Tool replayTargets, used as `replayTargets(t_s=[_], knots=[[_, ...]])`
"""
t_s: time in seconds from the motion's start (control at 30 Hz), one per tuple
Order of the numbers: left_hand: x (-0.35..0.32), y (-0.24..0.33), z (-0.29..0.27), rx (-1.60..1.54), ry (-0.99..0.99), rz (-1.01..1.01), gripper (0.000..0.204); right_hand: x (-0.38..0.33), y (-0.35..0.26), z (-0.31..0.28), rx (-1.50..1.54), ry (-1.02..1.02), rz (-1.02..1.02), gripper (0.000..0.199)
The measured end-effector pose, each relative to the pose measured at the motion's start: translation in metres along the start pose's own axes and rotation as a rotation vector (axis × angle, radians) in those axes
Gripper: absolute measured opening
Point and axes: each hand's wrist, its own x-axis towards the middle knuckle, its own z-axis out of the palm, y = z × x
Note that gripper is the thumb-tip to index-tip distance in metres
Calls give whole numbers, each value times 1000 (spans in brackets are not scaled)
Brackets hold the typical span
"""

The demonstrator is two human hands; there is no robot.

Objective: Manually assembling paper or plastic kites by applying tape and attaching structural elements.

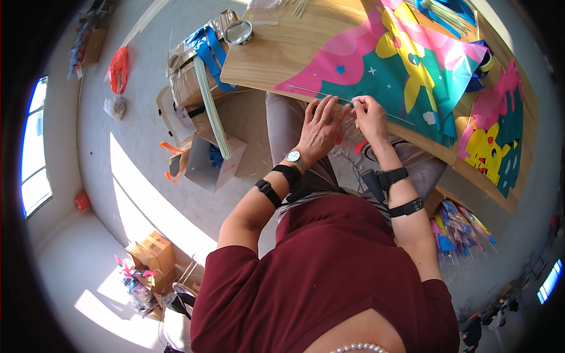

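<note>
Head view: both hands meet at the near edge of the wooden table (276, 59), over the colourful kite (400, 70). The left hand (321, 126) and right hand (369, 115) pinch a thin rod (312, 91) whose length runs left to right along the kite's near edge.

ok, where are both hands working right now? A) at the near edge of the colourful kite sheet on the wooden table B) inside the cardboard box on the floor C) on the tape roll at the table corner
A: the left hand and right hand pinch a thin rod at the near edge of the colourful kite sheet on the wooden table.
</note>
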Motion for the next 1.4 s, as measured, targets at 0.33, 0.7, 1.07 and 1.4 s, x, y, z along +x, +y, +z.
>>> replayTargets(t_s=[0.33, 0.7, 1.07, 1.4], knots=[[0, 0, -6, -8, -11, -1, 61, 0, -16, -5, -456, 181, -255, 31], [3, 0, -7, -15, -43, 10, 62, 11, -17, 1, -640, 299, -223, 42], [3, 6, -17, -31, -40, -18, 60, 15, -3, 5, -640, 394, -334, 38], [-10, 31, -15, -498, 98, -428, 30, -5, 38, -58, -402, 314, -591, 9]])
